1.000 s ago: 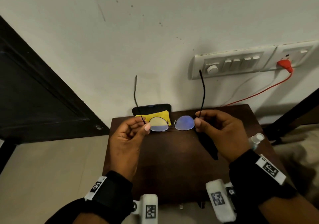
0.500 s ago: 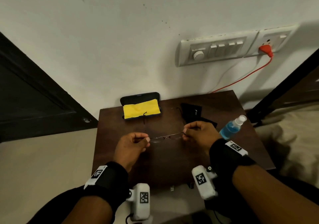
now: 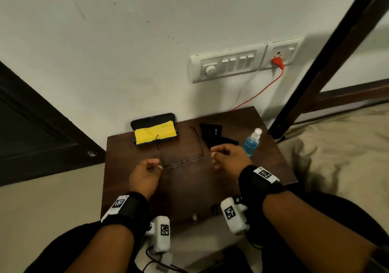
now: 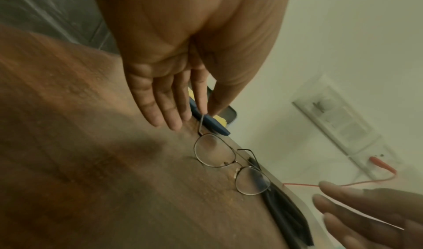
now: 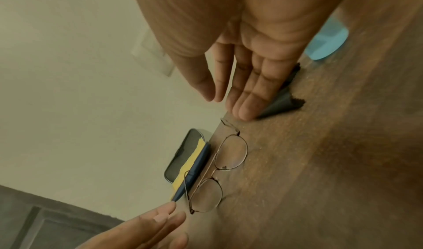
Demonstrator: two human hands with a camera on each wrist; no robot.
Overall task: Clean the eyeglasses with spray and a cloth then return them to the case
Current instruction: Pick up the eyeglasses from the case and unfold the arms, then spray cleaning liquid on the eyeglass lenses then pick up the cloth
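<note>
Thin metal-rimmed eyeglasses (image 3: pixel 181 163) lie on the dark wooden table (image 3: pixel 189 192), temples unfolded and pointing toward the wall. My left hand (image 3: pixel 156 165) hovers by their left end, fingers straight, thumb and forefinger just off the temple in the left wrist view (image 4: pixel 194 117). My right hand (image 3: pixel 214 157) is off the right end, fingers relaxed and empty, as the right wrist view (image 5: pixel 228 106) shows. An open dark case (image 3: pixel 154 121) with a yellow cloth (image 3: pixel 154 133) sits at the back. A black cloth (image 3: pixel 211 133) and a blue spray bottle (image 3: pixel 251 142) stand to the right.
The table stands against a white wall with a switchboard (image 3: pixel 227 66) and a red plug and cable (image 3: pixel 277 61). A dark wooden post (image 3: pixel 326 62) and a bed (image 3: pixel 336 157) lie to the right. A dark door (image 3: pixel 31 125) is at the left.
The eyeglasses came down from in front of the wall onto the table. Both hands have let go of the temples and drawn slightly away.
</note>
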